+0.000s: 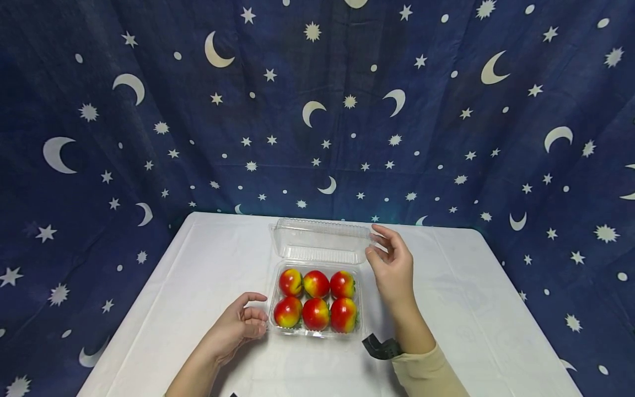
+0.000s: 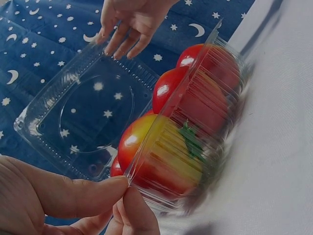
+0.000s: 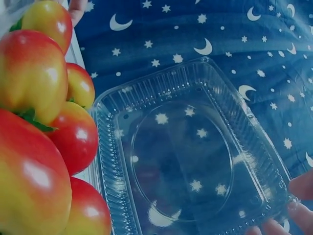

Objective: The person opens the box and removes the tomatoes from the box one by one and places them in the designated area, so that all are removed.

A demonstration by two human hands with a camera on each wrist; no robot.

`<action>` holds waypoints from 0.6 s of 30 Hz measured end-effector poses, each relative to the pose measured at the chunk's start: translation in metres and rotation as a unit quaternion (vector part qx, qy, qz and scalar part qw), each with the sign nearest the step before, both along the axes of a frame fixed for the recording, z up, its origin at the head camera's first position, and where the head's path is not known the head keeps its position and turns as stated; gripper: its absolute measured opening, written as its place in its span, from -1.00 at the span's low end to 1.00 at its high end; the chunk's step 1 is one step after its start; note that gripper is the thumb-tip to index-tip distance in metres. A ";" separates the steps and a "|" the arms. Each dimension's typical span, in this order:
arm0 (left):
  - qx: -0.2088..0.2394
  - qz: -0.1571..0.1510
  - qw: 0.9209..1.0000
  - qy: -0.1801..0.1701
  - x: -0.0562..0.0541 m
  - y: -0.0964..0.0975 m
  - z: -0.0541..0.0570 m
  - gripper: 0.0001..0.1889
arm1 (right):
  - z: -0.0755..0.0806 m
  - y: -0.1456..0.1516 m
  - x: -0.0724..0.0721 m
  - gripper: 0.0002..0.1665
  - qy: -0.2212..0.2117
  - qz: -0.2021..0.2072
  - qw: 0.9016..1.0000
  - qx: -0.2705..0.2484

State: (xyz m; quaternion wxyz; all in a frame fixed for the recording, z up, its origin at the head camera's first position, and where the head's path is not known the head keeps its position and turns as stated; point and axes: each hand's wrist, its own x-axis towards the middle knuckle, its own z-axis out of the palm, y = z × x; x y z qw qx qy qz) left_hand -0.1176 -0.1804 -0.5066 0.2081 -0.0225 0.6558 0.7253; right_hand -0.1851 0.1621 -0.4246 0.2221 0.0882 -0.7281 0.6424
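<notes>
A clear plastic clamshell box (image 1: 317, 334) stands on the white table with its lid (image 1: 319, 242) swung up at the back. Several glossy red-and-yellow fruits (image 1: 316, 314) with green leafy tops sit inside in two rows. At the box's front left is my left hand (image 1: 240, 325); in the left wrist view its thumb and forefinger pinch the rim. My right hand (image 1: 392, 262) is at the lid's right edge, holding the corner between thumb and fingers. The right wrist view shows the fingertips (image 3: 299, 215) at that lid corner.
The white-covered table (image 1: 471, 309) extends to both sides of the box. Behind it and around the sides hangs a dark blue curtain (image 1: 278, 99) printed with moons and stars. A black strap (image 1: 382, 347) is on the right wrist.
</notes>
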 end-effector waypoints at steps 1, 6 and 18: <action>-0.001 0.001 1.000 -0.001 0.000 0.000 0.000 -0.18 | 0.000 0.001 -0.001 -0.45 -0.004 0.004 1.000 -0.007; -0.002 0.002 1.000 -0.002 0.000 0.000 0.000 -0.16 | 0.000 0.004 -0.006 -0.43 -0.015 0.022 0.999 -0.028; -0.003 -0.005 1.000 -0.003 -0.001 -0.001 0.000 -0.06 | -0.013 0.007 -0.021 -0.30 -0.042 0.063 0.995 -0.067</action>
